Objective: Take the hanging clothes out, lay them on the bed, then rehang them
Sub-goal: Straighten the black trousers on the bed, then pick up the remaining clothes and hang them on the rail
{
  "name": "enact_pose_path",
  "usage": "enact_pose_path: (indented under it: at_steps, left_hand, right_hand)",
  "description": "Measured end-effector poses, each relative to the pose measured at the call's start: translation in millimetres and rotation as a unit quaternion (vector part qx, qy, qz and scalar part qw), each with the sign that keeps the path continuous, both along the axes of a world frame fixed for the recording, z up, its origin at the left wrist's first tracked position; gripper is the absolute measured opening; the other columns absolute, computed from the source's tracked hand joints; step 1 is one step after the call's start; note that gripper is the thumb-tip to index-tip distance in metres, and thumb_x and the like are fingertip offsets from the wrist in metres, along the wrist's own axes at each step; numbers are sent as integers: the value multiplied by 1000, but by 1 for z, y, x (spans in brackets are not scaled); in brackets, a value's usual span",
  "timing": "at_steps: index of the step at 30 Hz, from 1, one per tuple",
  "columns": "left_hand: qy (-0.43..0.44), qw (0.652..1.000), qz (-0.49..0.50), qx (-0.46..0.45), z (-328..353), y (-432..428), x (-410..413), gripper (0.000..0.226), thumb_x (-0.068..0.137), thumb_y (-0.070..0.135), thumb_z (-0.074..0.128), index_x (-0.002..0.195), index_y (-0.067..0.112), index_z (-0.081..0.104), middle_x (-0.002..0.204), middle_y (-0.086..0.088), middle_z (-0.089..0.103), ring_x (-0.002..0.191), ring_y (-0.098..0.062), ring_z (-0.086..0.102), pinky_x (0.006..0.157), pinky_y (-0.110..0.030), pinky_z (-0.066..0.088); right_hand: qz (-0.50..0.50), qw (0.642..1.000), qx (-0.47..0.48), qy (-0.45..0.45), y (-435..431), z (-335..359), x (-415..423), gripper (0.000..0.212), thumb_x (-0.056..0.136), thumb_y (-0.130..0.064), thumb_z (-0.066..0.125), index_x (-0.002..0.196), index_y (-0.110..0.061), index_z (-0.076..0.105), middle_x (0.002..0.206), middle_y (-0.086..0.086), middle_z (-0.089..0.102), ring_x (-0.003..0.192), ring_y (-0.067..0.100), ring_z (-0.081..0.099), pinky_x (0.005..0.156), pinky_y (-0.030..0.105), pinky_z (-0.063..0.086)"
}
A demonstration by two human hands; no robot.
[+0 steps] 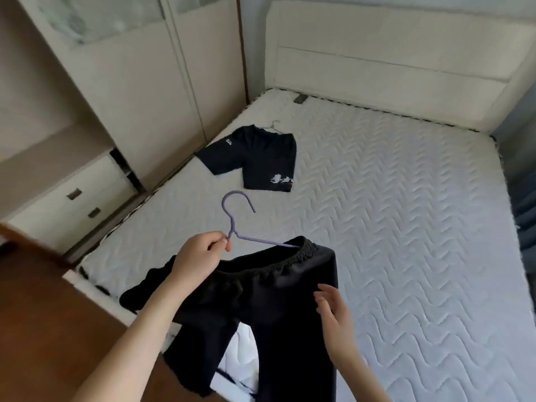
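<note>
My left hand [200, 253] pinches the neck of a purple hanger [235, 216], whose arm runs into the elastic waistband of black trousers [275, 300]. The trousers hang from it over the near edge of the bed, legs dropping out of view. My right hand [333, 309] hovers by the trousers' right side, fingers apart, holding nothing. Farther up the white quilted mattress [391, 198] lie dark shorts [258, 158] with white lettering, flat, with a thin wire hanger hook [274, 126] sticking out at their waist.
A cream wardrobe with sliding doors [139, 82] stands along the bed's left side, with drawers [75, 204] nearer me. The padded headboard [391, 62] closes the far end. Brown wooden floor [58, 329] lies at lower left. Dark fabric [526, 216] hangs at the right edge.
</note>
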State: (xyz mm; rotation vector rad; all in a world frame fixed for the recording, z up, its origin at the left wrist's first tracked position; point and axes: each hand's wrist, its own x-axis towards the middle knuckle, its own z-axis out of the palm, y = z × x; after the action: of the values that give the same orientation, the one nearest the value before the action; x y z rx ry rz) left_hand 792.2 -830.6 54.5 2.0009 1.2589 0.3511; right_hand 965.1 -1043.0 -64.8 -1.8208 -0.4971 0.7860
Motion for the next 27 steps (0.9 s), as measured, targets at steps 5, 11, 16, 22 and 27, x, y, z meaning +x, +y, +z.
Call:
enact_pose_path:
  at_steps: [5,11,16,22,27]
  left_hand:
    - [-72,971,217,-66,-37,-76,-143,27,95,15,48,70,15,59,55,1,39,52,-13,36,58,-29,26]
    - [-193,855,469,-106,-66,-179,-277,25,97,5,48,73,5,57,40,12,39,38,0,31,42,-10,25]
    - [-279,695,655,-103,-66,-241,-367,43,98,10,50,56,17,58,51,3,35,39,0,29,41,-13,23]
    - [-265,629,730,-43,-64,-264,-471,31,98,9,51,68,5,58,53,-1,31,36,-2,30,37,-14,26]
    - [-210,656,724,-33,-72,-246,-566,34,96,11,51,66,17,65,53,-2,42,55,-19,39,61,-32,30]
  right_hand:
    - [85,993,32,77,15,-3,-70,20,94,-9,51,104,-21,64,101,4,69,97,18,66,87,34,51]
    - [244,958,0,148,35,-19,-163,16,92,-8,52,100,-9,65,91,21,68,90,30,65,83,41,52]
    - [364,914,-50,170,63,-23,-249,18,95,-1,46,101,1,63,90,21,68,84,30,65,74,33,51]
    - [449,878,-73,151,125,-28,-384,24,97,-1,42,105,4,63,96,26,68,89,35,65,78,36,52]
    - [511,845,-90,129,184,-36,-494,23,97,-8,45,105,-5,67,95,16,73,92,27,71,81,34,58]
